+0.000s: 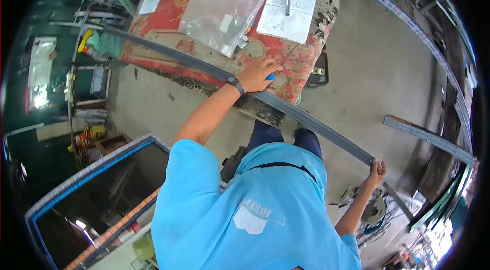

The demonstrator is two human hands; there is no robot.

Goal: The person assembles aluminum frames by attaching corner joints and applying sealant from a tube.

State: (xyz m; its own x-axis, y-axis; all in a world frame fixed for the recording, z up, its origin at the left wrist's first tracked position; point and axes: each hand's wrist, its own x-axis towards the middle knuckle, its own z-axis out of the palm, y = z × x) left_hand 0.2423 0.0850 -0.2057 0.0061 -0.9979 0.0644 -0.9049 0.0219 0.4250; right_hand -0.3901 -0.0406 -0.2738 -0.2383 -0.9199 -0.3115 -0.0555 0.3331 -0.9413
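Observation:
A long dark grey metal profile (314, 123) runs diagonally in front of my body, its upper left stretch crossing the edge of the cloth-covered table (176, 40). My left hand (259, 74) is closed around a screwdriver (270, 76) with a blue handle, and its thin shaft points away over the cloth. That wrist, with a dark band on it, lies over the profile. At the lower right end of the profile, my right hand (376, 172) pinches the bar between thumb and fingers.
On the table lie a clear plastic bag (219, 17) and an open notebook (288, 12) with a pen (288, 0). A framed dark panel (102, 203) stands at lower left. Another profile (429, 138) juts in from the right, above a circular power tool (374, 210) on the floor.

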